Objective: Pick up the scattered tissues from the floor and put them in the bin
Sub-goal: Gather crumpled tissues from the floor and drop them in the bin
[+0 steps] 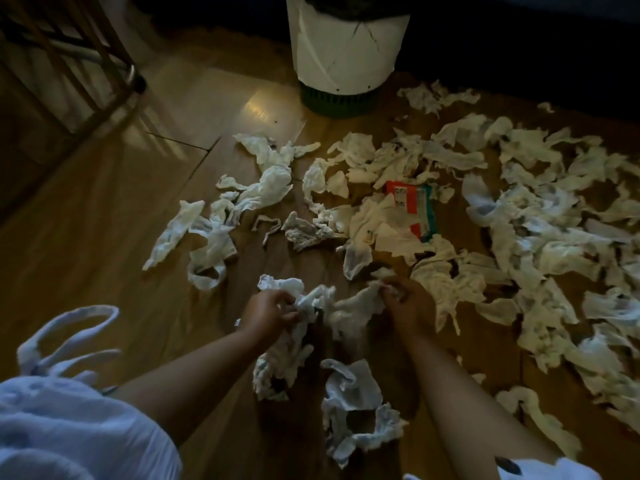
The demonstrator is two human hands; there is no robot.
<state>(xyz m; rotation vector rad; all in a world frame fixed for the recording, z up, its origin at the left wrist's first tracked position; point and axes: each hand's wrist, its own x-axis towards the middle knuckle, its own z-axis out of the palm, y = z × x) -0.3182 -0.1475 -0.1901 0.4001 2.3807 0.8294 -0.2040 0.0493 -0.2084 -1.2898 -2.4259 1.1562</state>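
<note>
Left hand (270, 313) fingers clamp 1 tissue (313, 301), right hand (410, 303) fingers pinch another tissue (360, 304). We see the bin (346, 53) well beyond.

Both forearms (194, 368) are bare. Well behind the fingers (289, 316) of the left hand (268, 311), a crinkled white garment (69, 434) with looped white straps (65, 336); behind the fingers (390, 293) of the right hand (410, 304), white cloth (561, 472) bearing a dark spot (508, 465)
</note>
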